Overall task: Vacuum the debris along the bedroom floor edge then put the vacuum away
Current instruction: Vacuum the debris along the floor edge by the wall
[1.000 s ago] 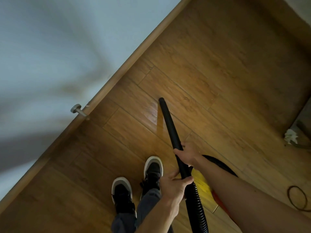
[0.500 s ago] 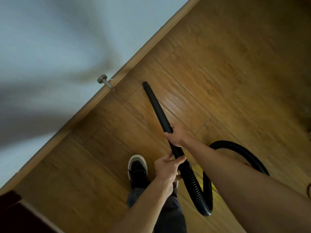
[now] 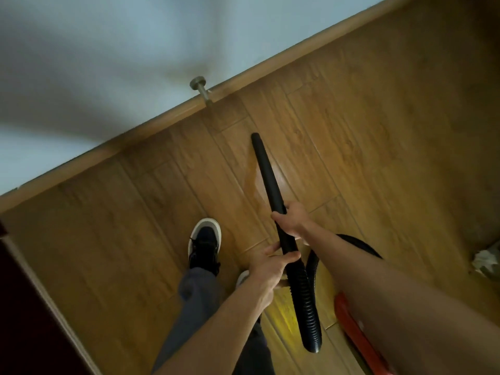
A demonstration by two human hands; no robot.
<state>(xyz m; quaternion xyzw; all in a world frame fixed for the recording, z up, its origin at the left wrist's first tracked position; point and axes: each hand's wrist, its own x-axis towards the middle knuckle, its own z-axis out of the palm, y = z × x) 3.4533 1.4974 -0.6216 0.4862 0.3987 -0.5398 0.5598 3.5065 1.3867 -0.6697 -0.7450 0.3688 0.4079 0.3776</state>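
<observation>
Vacuum wand, smooth tapered black tube

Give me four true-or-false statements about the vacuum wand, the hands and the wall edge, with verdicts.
1. The left hand and the right hand both grip the black wand. True.
2. The wand's tip touches the skirting board. False: it is over the floorboards, apart from the board.
3. The left hand grips nearer the tip than the right. False: the right hand is nearer.
4. A metal door stop juts out at the skirting board. True.
</observation>
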